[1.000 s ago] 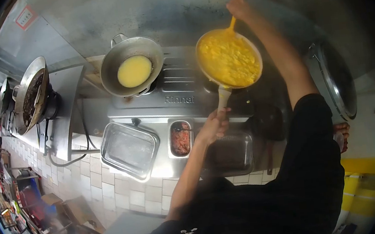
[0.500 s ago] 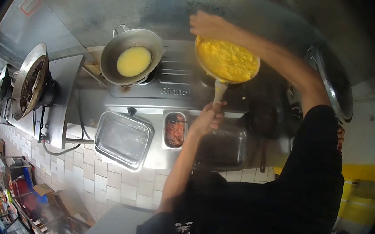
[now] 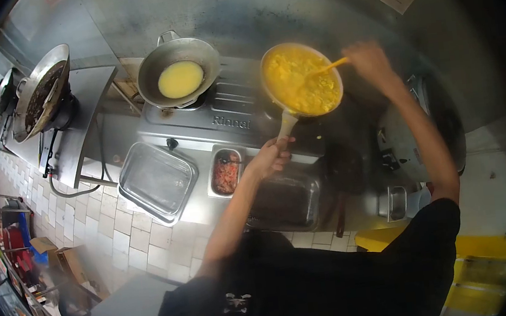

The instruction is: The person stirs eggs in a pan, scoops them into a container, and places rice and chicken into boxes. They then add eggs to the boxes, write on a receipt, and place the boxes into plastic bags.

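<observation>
My left hand is closed around the pale handle of a frying pan. Curdled scrambled eggs spread across the pan, which is tilted over the stove. At its right side, my right hand, blurred by motion, grips a yellow stirring utensil. The utensil's far end sits in the eggs, so its shape is hidden. Left of the pan, a wok on the stove holds a pool of yellow liquid.
In front of the stove are a rectangular tray, a small steel container of chopped pink food and a dark tray. Another wok with dark contents stands at far left. A large round pot is on the right.
My right hand has swung from the pan's upper left over to its right side, and the yellow utensil now shows. My left hand keeps hold of the handle. The whole view has shifted slightly.
</observation>
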Tool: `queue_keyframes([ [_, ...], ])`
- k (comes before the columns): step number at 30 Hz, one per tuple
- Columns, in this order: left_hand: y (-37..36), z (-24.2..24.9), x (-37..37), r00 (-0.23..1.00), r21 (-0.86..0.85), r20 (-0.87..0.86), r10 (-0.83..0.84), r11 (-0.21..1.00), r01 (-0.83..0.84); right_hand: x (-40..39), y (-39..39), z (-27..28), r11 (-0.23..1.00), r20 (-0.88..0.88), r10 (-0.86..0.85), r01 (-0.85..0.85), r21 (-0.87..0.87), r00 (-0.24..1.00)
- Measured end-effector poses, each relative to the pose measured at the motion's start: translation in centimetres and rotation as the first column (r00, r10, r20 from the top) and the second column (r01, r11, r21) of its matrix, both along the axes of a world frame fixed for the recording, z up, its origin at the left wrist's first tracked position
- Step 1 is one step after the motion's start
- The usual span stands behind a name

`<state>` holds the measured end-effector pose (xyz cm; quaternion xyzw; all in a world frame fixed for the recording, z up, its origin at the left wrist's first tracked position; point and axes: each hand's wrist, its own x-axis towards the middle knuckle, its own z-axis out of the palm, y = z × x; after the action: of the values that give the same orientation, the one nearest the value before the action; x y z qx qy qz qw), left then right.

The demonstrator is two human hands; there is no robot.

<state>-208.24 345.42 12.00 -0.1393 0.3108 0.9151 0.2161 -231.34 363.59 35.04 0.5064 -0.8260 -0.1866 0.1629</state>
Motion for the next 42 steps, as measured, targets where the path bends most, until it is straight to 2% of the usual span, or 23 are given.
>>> queue_keyframes([
  [2, 0.0, -0.2, 0.0, 1.000, -0.002, 0.001, -0.007, 1.000, 0.007, -3.3, 3.3, -1.0, 0.988, -0.146, -0.102, 0.083, -0.129, 0.984],
  [3, 0.0, -0.3, -0.1, 1.000, -0.002, -0.001, -0.013, 1.000, 0.013, -3.8, 3.8, -1.0, 0.988, -0.148, -0.108, 0.089, -0.129, 0.983],
  [5, 0.0, -0.1, -0.1, 1.000, -0.001, 0.003, -0.008, 1.000, 0.008, -4.8, 4.4, -1.2, 0.955, -0.127, -0.288, 0.275, -0.107, 0.949],
  [6, 0.0, 0.1, -0.1, 1.000, -0.003, 0.001, -0.011, 1.000, 0.011, -5.5, 4.2, -1.4, 0.954, -0.129, -0.290, 0.277, -0.110, 0.948],
  [8, 0.0, 0.4, 0.1, 1.000, -0.032, 0.006, -0.008, 0.999, 0.008, -7.2, 3.6, -2.6, 0.911, -0.079, -0.410, 0.403, -0.087, 0.909],
  [13, 0.0, 0.2, 0.3, 1.000, -0.006, -0.005, 0.003, 1.000, -0.003, -12.4, 0.1, -8.6, 0.894, -0.051, -0.445, 0.439, -0.087, 0.894],
  [17, 0.0, 0.9, 0.3, 0.999, -0.034, 0.035, -0.006, 0.999, 0.007, -15.8, -4.4, -12.5, 0.864, 0.069, -0.494, 0.498, -0.073, 0.867],
  [19, 0.0, 0.8, 0.2, 1.000, 0.007, 0.019, -0.017, 1.000, 0.017, -16.6, -6.7, -12.9, 0.847, 0.297, -0.521, 0.527, 0.067, 0.800],
  [21, 0.0, 0.8, 0.4, 1.000, 0.007, 0.025, -0.010, 1.000, 0.010, -17.0, -7.6, -13.1, 0.848, 0.313, -0.528, 0.512, 0.139, 0.789],
  [23, 0.0, 1.1, 0.2, 0.999, -0.023, 0.039, -0.013, 1.000, 0.014, -17.6, -7.5, -13.1, 0.916, 0.400, -0.400, 0.354, 0.186, 0.825],
  [24, 0.0, 0.9, 0.2, 0.999, -0.020, 0.028, -0.018, 1.000, 0.019, -17.6, -7.1, -13.5, 0.946, 0.372, -0.324, 0.292, 0.143, 0.870],
  [28, 0.0, 0.7, 0.1, 1.000, -0.019, 0.019, -0.005, 1.000, 0.005, -16.7, -5.3, -12.3, 0.971, 0.376, -0.234, 0.192, 0.145, 0.897],
  [30, 0.1, 0.4, 0.2, 1.000, 0.009, 0.008, -0.009, 1.000, 0.009, -15.1, -4.0, -11.5, 0.993, 0.289, -0.108, 0.091, 0.069, 0.951],
  [31, 0.1, 0.3, 0.2, 1.000, 0.010, 0.008, -0.012, 1.000, 0.012, -14.3, -3.5, -10.9, 0.993, 0.288, -0.111, 0.094, 0.071, 0.951],
  [33, 0.1, 0.4, 0.2, 1.000, -0.007, 0.008, -0.004, 1.000, 0.004, -12.2, -2.6, -8.8, 0.998, 0.222, 0.031, -0.041, 0.041, 0.975],
  [34, 0.0, 0.4, 0.2, 1.000, 0.000, 0.009, -0.009, 1.000, 0.009, -11.1, -2.2, -7.6, 0.998, 0.220, 0.028, -0.038, 0.043, 0.975],
  [36, -0.1, 0.3, 0.2, 1.000, 0.000, 0.001, -0.014, 1.000, 0.014, -9.1, -1.6, -4.9, 0.987, 0.079, 0.144, -0.149, 0.057, 0.986],
  [40, -0.1, -0.1, 0.2, 1.000, 0.000, -0.001, -0.010, 1.000, 0.010, -6.1, -0.3, -0.8, 0.985, 0.058, 0.148, -0.153, 0.083, 0.987],
  [42, 0.1, 0.0, 0.3, 1.000, 0.003, -0.013, -0.011, 1.000, 0.011, -6.4, 1.2, 0.0, 0.998, -0.145, 0.053, -0.050, 0.023, 0.988],
])
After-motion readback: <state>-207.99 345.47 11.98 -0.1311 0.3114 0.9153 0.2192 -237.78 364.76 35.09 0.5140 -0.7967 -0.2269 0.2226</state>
